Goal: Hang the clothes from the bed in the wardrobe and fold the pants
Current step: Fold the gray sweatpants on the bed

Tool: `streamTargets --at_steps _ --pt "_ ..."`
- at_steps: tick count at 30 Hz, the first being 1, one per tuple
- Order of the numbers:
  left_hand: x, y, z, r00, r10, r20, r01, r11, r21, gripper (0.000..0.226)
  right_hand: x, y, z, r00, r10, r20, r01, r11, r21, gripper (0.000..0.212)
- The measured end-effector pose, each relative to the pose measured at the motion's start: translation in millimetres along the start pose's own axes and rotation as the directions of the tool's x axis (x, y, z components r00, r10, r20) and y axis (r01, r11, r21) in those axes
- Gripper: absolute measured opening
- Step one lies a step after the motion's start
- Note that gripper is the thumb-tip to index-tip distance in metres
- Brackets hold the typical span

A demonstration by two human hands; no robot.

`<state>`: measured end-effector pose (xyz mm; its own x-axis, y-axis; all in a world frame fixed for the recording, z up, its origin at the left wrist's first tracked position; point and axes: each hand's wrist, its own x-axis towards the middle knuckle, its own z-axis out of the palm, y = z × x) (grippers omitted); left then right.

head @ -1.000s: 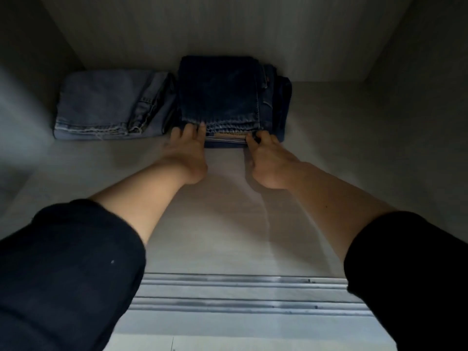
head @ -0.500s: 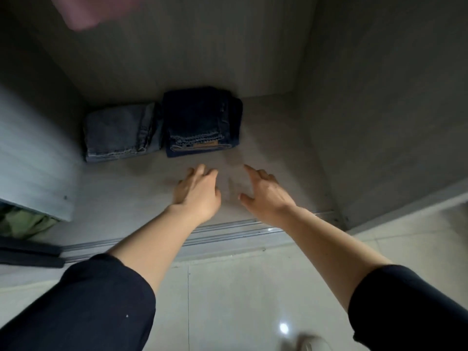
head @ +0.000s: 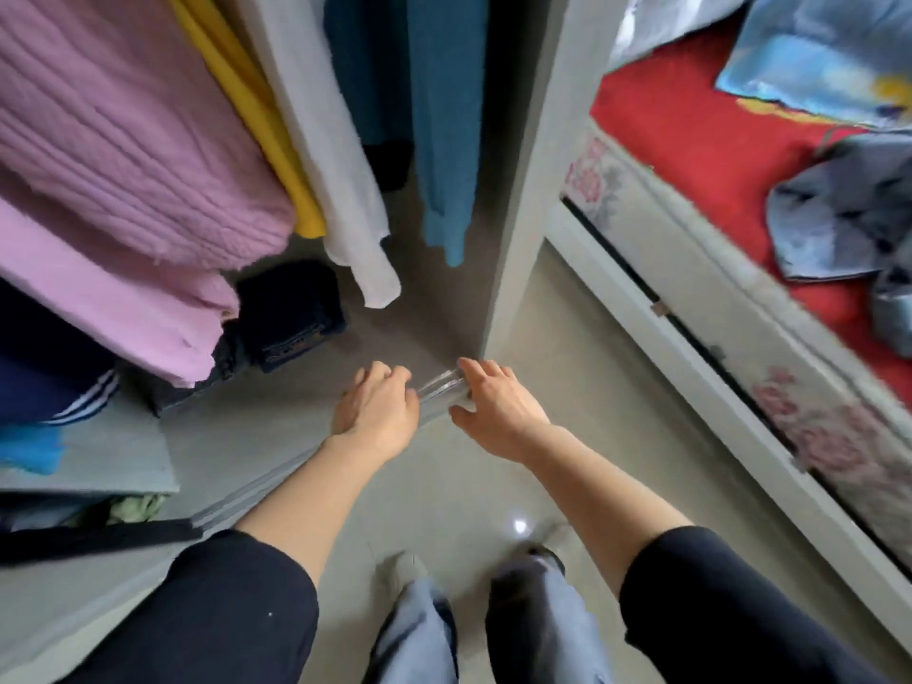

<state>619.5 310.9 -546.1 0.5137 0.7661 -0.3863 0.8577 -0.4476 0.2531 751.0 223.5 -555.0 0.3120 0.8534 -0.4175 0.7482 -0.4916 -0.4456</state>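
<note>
Wardrobe (head: 530, 155): pink garment (head: 123, 140), yellow garment (head: 256, 120), white garment (head: 340, 180) and teal garment (head: 444, 140) hung inside; folded dark jeans (head: 291, 315) lay on its floor below the pink hem; task judged partly done.
Bed (head: 701, 155): crumpled denim piece (head: 839, 209) lay on the red sheet, likely pants left to fold.
Left hand (head: 377, 404): empty, fingers loosely curled, low over the door track (head: 232, 503).
Right hand (head: 498, 412): empty, fingers relaxed and slightly apart, just beside the left; both forearms reached forward and down.
</note>
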Motion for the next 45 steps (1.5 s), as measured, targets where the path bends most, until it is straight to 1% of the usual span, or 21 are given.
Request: streamTargets --at_steps 2,5,11,17,22,25,29,31,36,40,43,45 --pt "-22.2 37.5 -17.6 0.999 0.047 0.013 -0.047 0.999 0.011 0.034 -41.6 16.4 -32.6 0.998 0.053 -0.040 -0.053 0.999 0.004 0.063" --pt "-50.4 99.3 -25.3 0.991 0.129 0.022 -0.129 0.991 0.023 0.033 -99.8 56.9 -74.6 0.984 0.145 -0.103 -0.142 0.989 0.032 0.067" --pt "-99.2 255.6 11.9 0.945 0.306 0.120 -0.317 0.944 0.093 0.036 -221.0 181.6 -126.6 0.910 0.383 -0.161 -0.349 0.915 0.202 0.070" --pt "-154.0 419.2 63.6 0.867 0.438 0.238 -0.473 0.873 0.116 0.039 -332.8 313.2 -159.5 0.811 0.565 -0.151 -0.516 0.813 0.272 0.070" --pt "-176.6 516.4 88.1 0.780 0.549 0.300 -0.604 0.785 0.135 0.039 -388.0 380.6 -175.6 0.720 0.676 -0.159 -0.585 0.714 0.386 0.068" --pt "-173.6 569.4 102.7 0.742 0.581 0.333 -0.650 0.745 0.148 0.039 -403.9 422.1 -185.1 0.679 0.717 -0.161 -0.606 0.670 0.428 0.067" --pt "-158.1 616.4 120.2 0.699 0.608 0.377 -0.698 0.695 0.173 0.036 -403.5 467.5 -197.2 0.656 0.744 -0.127 -0.634 0.634 0.444 0.069" --pt "-140.8 644.3 133.7 0.690 0.604 0.398 -0.706 0.684 0.186 0.036 -397.1 499.3 -208.9 0.637 0.763 -0.110 -0.649 0.608 0.457 0.071" --pt "-79.7 729.1 174.5 0.662 0.613 0.431 -0.729 0.660 0.180 0.037 -368.3 593.5 -240.8 0.590 0.802 -0.095 -0.670 0.551 0.497 0.068" --pt "-26.9 791.4 209.5 0.634 0.602 0.485 -0.741 0.651 0.161 0.037 -335.7 665.8 -255.5 0.561 0.828 0.013 -0.706 0.470 0.530 0.066" --pt "15.1 829.7 229.4 0.616 0.632 0.470 -0.770 0.610 0.189 0.040 -309.9 710.8 -267.4 0.554 0.832 0.039 -0.711 0.449 0.541 0.065" --pt "42.2 854.1 238.8 0.621 0.647 0.443 -0.768 0.617 0.174 0.041 -292.6 735.5 -276.9 0.553 0.833 0.024 -0.700 0.449 0.555 0.063"
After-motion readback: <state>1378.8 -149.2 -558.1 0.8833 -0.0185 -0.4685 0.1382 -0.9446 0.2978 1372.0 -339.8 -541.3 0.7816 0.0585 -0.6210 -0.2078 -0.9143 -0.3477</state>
